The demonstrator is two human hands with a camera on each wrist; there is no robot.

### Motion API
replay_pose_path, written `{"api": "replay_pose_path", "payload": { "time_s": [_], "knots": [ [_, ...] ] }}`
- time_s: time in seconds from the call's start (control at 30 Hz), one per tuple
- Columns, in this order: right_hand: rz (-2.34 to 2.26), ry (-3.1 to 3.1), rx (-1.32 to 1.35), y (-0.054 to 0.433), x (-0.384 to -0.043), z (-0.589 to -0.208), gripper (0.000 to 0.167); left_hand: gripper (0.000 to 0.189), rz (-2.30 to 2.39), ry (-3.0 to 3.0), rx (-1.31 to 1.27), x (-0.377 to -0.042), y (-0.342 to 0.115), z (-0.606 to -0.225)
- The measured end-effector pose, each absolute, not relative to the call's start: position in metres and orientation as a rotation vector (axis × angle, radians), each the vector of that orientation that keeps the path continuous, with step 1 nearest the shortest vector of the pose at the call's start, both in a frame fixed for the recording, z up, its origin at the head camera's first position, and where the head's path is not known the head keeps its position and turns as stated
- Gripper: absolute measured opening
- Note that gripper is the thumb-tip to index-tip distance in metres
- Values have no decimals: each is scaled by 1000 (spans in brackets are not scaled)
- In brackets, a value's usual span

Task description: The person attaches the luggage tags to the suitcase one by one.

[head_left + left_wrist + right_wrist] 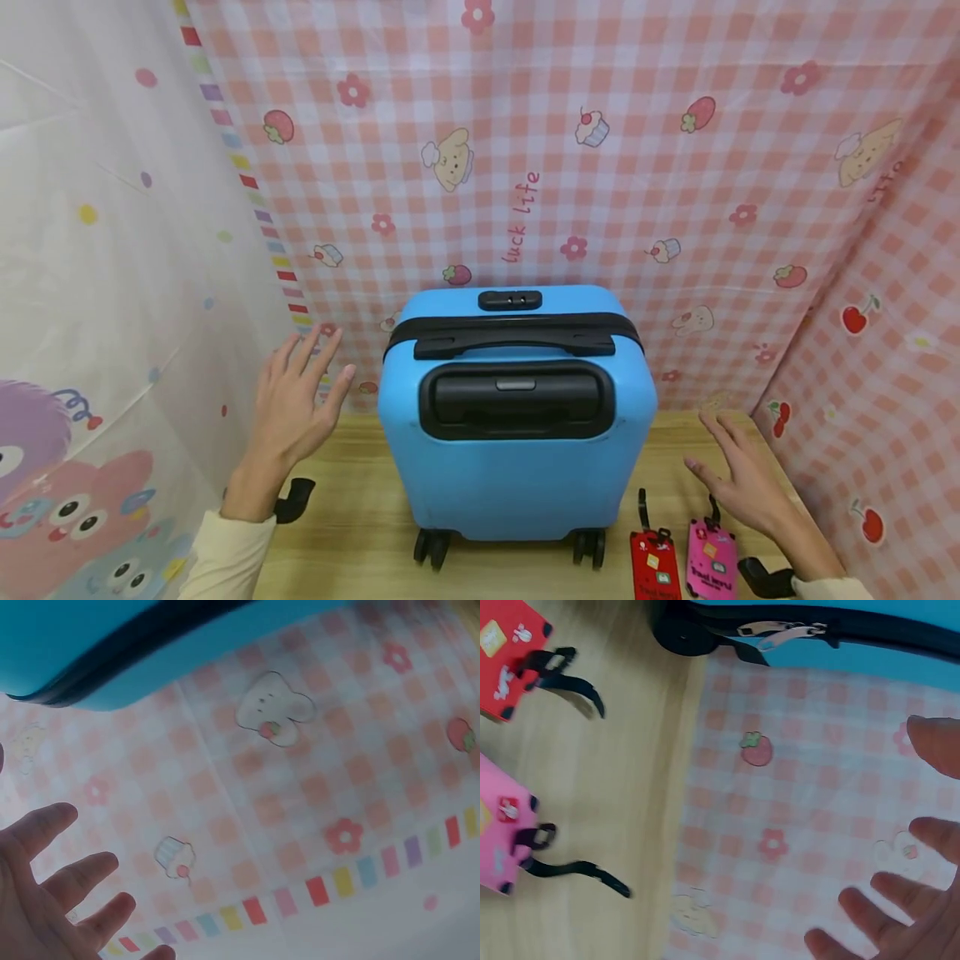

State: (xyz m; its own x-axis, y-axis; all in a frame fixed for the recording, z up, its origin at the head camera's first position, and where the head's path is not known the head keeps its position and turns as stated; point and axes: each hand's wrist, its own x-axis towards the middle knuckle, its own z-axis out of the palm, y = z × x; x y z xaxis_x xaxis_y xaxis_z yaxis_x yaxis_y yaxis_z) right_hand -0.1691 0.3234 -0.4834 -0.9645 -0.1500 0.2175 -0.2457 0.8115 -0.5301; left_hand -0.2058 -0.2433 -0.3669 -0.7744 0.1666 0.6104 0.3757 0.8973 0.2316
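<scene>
Likely pre-contact: left hand (297, 400) and right hand (744, 482) spread wide, empty, case (517, 483) between them, tags (712, 560) near the right; next move probably needs an inward reach.

On my remote head feed, I view a pink-and-white gingham cloth (645, 192) at upper centre, bearing strawberry prints (281, 127), flower prints (354, 92) and "luck life" lettering (521, 217). I note a white cloth (150, 275) with cartoon creatures (90, 517) at left, a cherry-print cloth (900, 425) at right, and a pale wood-grain surface (345, 492) below.
</scene>
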Motion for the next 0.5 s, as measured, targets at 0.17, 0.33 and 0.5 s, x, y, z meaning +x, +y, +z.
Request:
{"api": "replay_pose_path", "payload": {
  "time_s": [0.17, 0.33, 0.5],
  "knots": [
    [980, -2853, 317, 322, -164, -500, 72, 54, -557, -2398, -438, -208, -234, -361],
    [1147, -2875, 295, 322, -157, -520, 62, 53, -659, -2397, -475, -210, -222, -353],
    [1423, -2913, 215, 324, -147, -541, 54, 52, -773, -2417, -486, -209, -212, -346]
  ]
}}
